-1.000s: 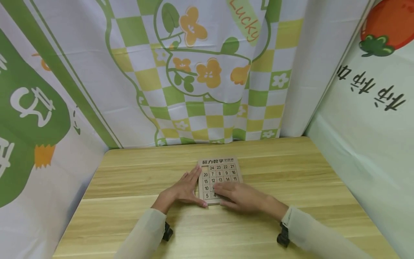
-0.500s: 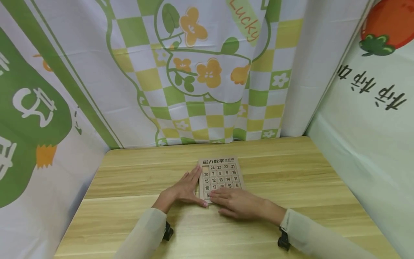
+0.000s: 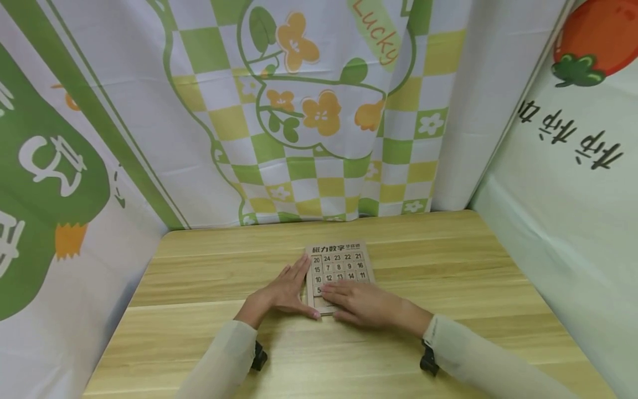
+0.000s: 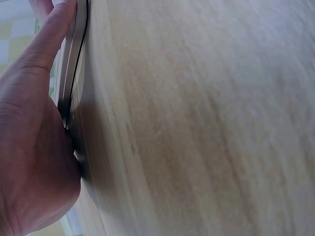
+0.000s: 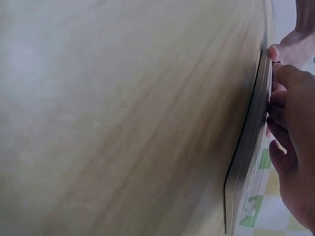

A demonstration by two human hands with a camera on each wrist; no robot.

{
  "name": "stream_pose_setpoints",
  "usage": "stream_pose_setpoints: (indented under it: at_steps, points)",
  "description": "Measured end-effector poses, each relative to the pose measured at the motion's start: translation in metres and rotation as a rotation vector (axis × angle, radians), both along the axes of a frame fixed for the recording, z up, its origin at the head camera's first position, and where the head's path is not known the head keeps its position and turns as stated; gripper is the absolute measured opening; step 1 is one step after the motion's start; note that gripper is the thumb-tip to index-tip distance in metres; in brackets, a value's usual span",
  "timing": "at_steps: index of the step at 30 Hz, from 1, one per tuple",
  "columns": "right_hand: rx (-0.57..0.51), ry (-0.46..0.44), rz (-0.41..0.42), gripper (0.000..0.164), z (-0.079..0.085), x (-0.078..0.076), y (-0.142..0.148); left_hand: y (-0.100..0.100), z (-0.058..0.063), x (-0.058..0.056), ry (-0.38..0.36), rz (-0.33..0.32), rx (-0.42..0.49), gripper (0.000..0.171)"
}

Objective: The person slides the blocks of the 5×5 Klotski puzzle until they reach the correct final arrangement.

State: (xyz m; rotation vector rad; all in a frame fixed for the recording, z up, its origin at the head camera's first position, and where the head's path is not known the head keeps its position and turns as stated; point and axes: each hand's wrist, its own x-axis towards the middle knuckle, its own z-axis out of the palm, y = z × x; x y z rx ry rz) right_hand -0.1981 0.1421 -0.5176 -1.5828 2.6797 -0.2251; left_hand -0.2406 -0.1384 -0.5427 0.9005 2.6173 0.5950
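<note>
A wooden number sliding puzzle (image 3: 336,248) lies flat on the table, with its printed title along the far edge. Its leftmost column reads 20, 15, 10, 5 from the far end, and a bare slot (image 3: 321,305) lies below the 5 tile (image 3: 319,290). My left hand (image 3: 283,292) rests against the left side, fingers extended along it and thumb at the near left corner. My right hand (image 3: 369,303) lies over the near right part, fingertips touching tiles beside the 5. It hides several tiles. In the right wrist view, the right hand (image 5: 300,128) is over the puzzle's edge (image 5: 246,147).
The wood-grain table (image 3: 209,266) extends around the puzzle. A checked, flower-printed cloth (image 3: 319,183) hangs behind its far edge. Printed cloths hang at the left (image 3: 134,238) and right (image 3: 548,238) too. Each wrist carries a black camera.
The puzzle's left column has slid away from me, moving the gap from the far left corner to the near left. My right hand has shifted slightly; my left hand has stayed put.
</note>
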Motion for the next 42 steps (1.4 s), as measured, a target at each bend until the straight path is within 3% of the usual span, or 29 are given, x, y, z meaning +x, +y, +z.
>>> stream_pose_setpoints:
  at_steps: [8,13,19,35,42]
  points:
    - [-0.029,-0.018,0.002,0.058,-0.002,-0.004,-0.001,0.004,0.014,0.006,0.01,0.007,-0.087,0.145]
    - [-0.121,-0.038,-0.006,0.056,0.002,-0.003,0.004,0.005,0.013,0.005,0.006,0.009,-0.073,0.146]
    - [-0.127,-0.091,-0.114,0.056,0.008,0.0,0.021,0.002,0.001,-0.001,0.0,0.015,-0.002,0.155]
    - [-0.157,0.036,-0.101,0.054,0.004,0.02,0.065,0.0,0.002,0.0,-0.003,0.009,0.003,0.153]
    - [-0.183,0.047,-0.092,0.054,0.002,0.031,0.082,0.001,0.006,0.001,-0.015,0.008,-0.03,0.152]
